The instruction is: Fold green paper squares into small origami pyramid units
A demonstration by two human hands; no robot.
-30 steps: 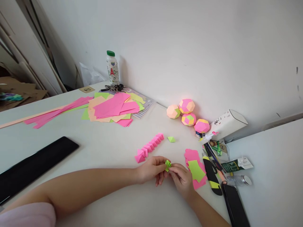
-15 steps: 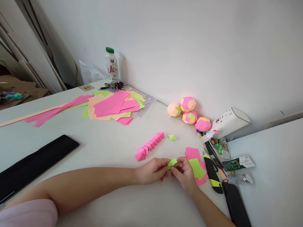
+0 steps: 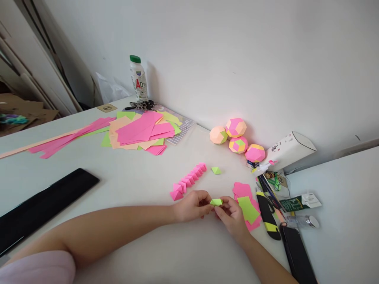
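Between the fingertips of both hands is a small folded green paper piece (image 3: 216,202), its faceted top showing. My left hand (image 3: 194,206) pinches its left end, and my right hand (image 3: 232,215) grips the right end with thumb and fingers. Its underside is hidden by the fingers. Beyond the hands, a finished-looking green folded paper unit (image 3: 216,170) lies alone on the table. A slanting row of several pink folded paper units (image 3: 189,179) sits to its left. Green paper sheets (image 3: 248,210) rest over pink paper sheets (image 3: 242,190) just right of my right hand.
A pile of coloured paper (image 3: 136,130) lies back left, near keys (image 3: 141,105) and a bottle (image 3: 138,81). Several paper balls (image 3: 236,128) stand by the wall. Scissors, a utility knife (image 3: 268,217) and a phone (image 3: 297,252) line the right; a black slab (image 3: 47,205) lies left.
The green paper piece has been turned in my fingers, so its ridge now lies nearly level. My left fingers have shifted slightly up and right. The view has moved a little.
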